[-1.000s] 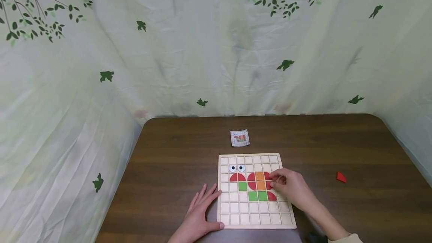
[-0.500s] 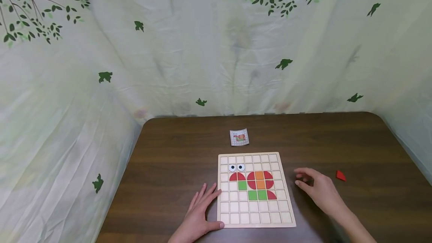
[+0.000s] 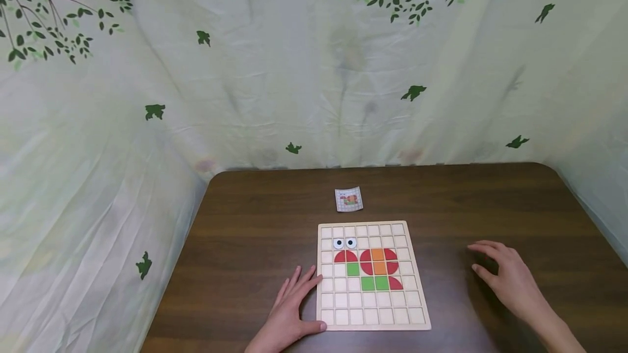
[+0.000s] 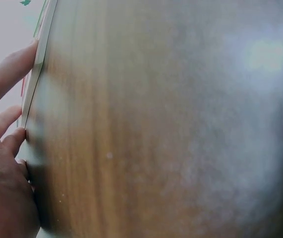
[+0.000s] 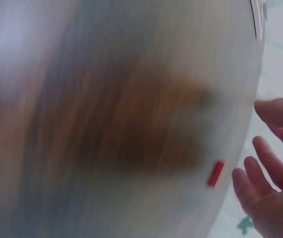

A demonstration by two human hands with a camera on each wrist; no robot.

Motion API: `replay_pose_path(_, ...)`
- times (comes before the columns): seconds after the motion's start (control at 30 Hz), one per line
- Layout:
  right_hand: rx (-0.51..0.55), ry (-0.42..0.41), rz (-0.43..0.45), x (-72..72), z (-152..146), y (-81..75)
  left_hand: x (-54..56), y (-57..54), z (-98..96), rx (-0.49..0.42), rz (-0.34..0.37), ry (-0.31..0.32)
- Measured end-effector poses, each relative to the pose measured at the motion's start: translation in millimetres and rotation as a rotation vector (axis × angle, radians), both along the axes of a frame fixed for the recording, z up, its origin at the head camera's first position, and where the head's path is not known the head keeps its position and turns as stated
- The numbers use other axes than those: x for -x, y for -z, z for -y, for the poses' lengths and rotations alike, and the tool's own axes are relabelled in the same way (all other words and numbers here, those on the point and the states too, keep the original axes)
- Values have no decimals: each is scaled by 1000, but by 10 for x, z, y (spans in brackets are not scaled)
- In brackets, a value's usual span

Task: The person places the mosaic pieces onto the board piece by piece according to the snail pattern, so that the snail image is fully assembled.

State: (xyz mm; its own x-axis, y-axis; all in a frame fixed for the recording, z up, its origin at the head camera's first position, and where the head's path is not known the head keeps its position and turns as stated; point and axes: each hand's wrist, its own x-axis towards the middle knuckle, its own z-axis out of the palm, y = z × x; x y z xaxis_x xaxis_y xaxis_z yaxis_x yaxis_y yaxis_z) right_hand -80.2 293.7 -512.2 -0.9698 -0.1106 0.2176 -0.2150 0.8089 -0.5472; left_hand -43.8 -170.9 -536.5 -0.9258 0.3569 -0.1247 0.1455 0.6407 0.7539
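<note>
A pale wooden grid board [image 3: 371,317] lies on the table, with coloured tiles in some cells: red quarter-rounds [image 3: 395,283], green squares [image 3: 374,283], orange squares [image 3: 379,268] and two round eye pieces [image 3: 344,243]. My left hand [image 3: 289,312] rests at the board's left edge, fingers spread and thumb at the near left corner. In the left wrist view, the fingertips meet the board's edge [image 4: 36,74]. My right hand [image 3: 512,282] hovers right of the board, fingers loosely bent, holding nothing. A loose red piece [image 5: 215,174] shows near its fingers in the right wrist view; the head view hides it behind the hand.
A small picture card [image 3: 349,199] with a coloured pattern on a grid lies beyond the board. The brown wooden table [image 3: 255,222] ends at a pale curtain [image 3: 314,70] printed with leaves, which also hangs at both sides.
My right hand has let go of a red quarter-round on the board and moved right, now covering the loose red piece in the head view. My left hand has stayed at the board's edge.
</note>
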Motion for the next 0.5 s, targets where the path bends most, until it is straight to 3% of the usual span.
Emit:
replay_pose_path(0.3,-12,58,0,32,-347,78,-3,-9,2,-12,1,-3)
replay_pose_path(0.5,-20,75,66,18,-421,157,-8,5,8,-22,-28,8)
